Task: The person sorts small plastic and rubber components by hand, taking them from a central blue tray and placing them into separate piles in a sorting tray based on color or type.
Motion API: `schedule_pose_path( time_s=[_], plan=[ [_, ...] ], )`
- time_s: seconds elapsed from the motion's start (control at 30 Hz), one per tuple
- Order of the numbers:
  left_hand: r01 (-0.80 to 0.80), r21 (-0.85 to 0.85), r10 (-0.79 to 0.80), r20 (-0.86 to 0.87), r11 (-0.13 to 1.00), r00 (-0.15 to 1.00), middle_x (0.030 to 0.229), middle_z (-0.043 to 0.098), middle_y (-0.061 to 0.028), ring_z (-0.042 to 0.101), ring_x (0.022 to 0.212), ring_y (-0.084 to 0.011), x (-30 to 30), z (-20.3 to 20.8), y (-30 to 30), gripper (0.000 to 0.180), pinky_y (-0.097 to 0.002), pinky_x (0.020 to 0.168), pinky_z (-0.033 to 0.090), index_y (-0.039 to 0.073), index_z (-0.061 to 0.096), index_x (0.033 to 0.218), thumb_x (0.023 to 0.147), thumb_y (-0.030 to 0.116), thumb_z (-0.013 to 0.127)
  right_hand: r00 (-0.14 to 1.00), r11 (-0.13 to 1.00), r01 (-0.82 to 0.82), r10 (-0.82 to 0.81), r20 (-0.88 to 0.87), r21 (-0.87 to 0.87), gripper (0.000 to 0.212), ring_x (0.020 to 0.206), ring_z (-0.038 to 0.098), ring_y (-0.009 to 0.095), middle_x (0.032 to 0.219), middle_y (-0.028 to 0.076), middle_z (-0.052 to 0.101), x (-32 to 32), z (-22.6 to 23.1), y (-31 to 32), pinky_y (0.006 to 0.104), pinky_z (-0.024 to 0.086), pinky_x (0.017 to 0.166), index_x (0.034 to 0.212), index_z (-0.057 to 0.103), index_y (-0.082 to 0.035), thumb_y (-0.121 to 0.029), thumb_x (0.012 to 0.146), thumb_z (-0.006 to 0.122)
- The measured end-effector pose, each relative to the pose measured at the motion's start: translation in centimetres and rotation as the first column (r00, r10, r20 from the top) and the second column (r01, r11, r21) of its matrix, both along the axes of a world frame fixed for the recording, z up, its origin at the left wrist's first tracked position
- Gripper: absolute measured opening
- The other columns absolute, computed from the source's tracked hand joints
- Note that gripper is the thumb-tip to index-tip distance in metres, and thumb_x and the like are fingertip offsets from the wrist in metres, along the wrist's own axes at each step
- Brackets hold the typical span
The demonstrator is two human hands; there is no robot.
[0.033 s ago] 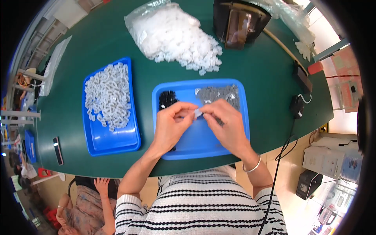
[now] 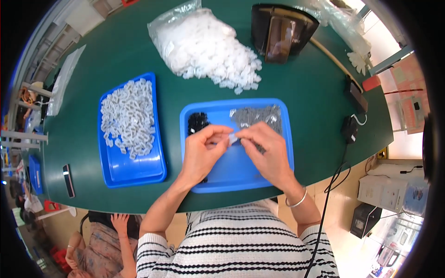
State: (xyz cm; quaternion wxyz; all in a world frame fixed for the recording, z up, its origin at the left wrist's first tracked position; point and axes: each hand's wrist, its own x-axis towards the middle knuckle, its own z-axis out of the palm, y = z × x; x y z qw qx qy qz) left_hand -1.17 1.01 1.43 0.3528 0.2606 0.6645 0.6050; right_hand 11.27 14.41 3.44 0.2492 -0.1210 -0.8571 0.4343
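Note:
Over the wide blue tray [image 2: 222,185] my two hands meet, fingertips nearly touching. My left hand [image 2: 204,148] is closed in a pinch on a small whitish plastic piece [image 2: 232,138]. From the other side my right hand [image 2: 266,150] pinches at the piece's right end; its fingertips hide whatever small thing they grip. Behind my left hand lies a pile of small black parts [image 2: 198,122] in the tray's left corner. A heap of small grey parts [image 2: 259,116] lies beyond my right hand, partly covered by it.
Left stands a narrower blue tray [image 2: 134,175] with many clear-whitish plastic pieces [image 2: 129,116]. A plastic bag [image 2: 204,41] spills white pieces at the back. Nearby are a dark brown container [image 2: 282,34], a phone [image 2: 68,180], a black cable [image 2: 324,213] and another person [image 2: 104,243] at lower left.
The trays and hands sit slightly lower in the picture. Both hands keep their pinch around the small whitish piece, with only a slight shift of the fingers.

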Motion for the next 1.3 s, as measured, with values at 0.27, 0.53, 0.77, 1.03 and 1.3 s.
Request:
schedule_pose_path(
  time_s=[0.27, 0.53, 0.77, 1.03, 1.3],
  plan=[
    [0.005, 0.056, -0.007, 0.051, 0.998, 0.999, 0.085, 0.067, -0.0044, 0.062, 0.074, -0.0077, 0.3, -0.2, 0.2, 0.022, -0.0208, 0.067, 0.053, 0.001, 0.067, 0.109, 0.088, 0.000, 0.059, 0.991, 0.781, 0.027, -0.101, -0.083, -0.624, 0.019, 0.082, 0.059, 0.011, 0.094, 0.006, 0.058, 0.4, -1.9, -0.2, 0.0233, 0.051, 0.070, 0.103, 0.065, 0.000, 0.006, 0.086, 0.059],
    [-0.004, 0.057, -0.001, 0.088, 0.998, 0.996, 0.086, 0.067, -0.0053, 0.063, 0.075, -0.0084, 1.0, -0.7, 0.1, 0.020, -0.0221, 0.067, 0.054, 0.000, 0.067, 0.109, 0.091, 0.003, 0.059, 0.996, 0.890, 0.039, -0.070, -0.052, -0.455, 0.015, 0.083, 0.060, 0.011, 0.098, 0.005, 0.056, 0.8, -2.1, -0.3, 0.0223, 0.052, 0.074, 0.101, 0.065, 0.002, 0.005, 0.090, 0.055],
    [-0.004, 0.070, -0.002, 0.080, 0.998, 0.997, 0.090, 0.067, -0.0064, 0.065, 0.080, -0.0109, 0.9, -0.3, -0.1, 0.019, -0.0226, 0.067, 0.054, -0.001, 0.064, 0.108, 0.090, 0.001, 0.060, 0.986, 0.771, 0.021, -0.120, -0.112, -0.636, 0.012, 0.082, 0.061, 0.010, 0.094, 0.004, 0.062, 1.2, -2.2, -0.6, 0.0231, 0.052, 0.073, 0.100, 0.058, 0.003, -0.001, 0.090, 0.062],
    [-0.055, 0.035, 0.053, 0.038, 0.998, 0.998, 0.090, 0.068, -0.0067, 0.066, 0.081, -0.0114, 1.2, -0.1, 0.6, 0.017, -0.0224, 0.068, 0.055, -0.002, 0.064, 0.105, 0.088, 0.001, 0.063, 0.989, 0.800, 0.022, -0.106, -0.106, -0.600, 0.006, 0.079, 0.058, 0.010, 0.093, 0.004, 0.062, 1.0, -1.7, -0.6, 0.0228, 0.049, 0.068, 0.089, 0.065, 0.000, -0.002, 0.085, 0.068],
    [-0.097, 0.105, 0.103, -0.053, 0.990, 0.993, 0.090, 0.069, -0.0068, 0.065, 0.079, -0.0105, 1.9, -0.3, 1.3, 0.017, -0.0243, 0.071, 0.055, -0.002, 0.066, 0.102, 0.086, 0.002, 0.064, 0.981, 0.939, 0.127, -0.167, -0.099, -0.320, 0.008, 0.082, 0.054, 0.016, 0.090, 0.006, 0.057, 0.0, -3.0, -0.9, 0.0260, 0.047, 0.069, 0.087, 0.066, -0.003, -0.002, 0.080, 0.070]
  ],
)
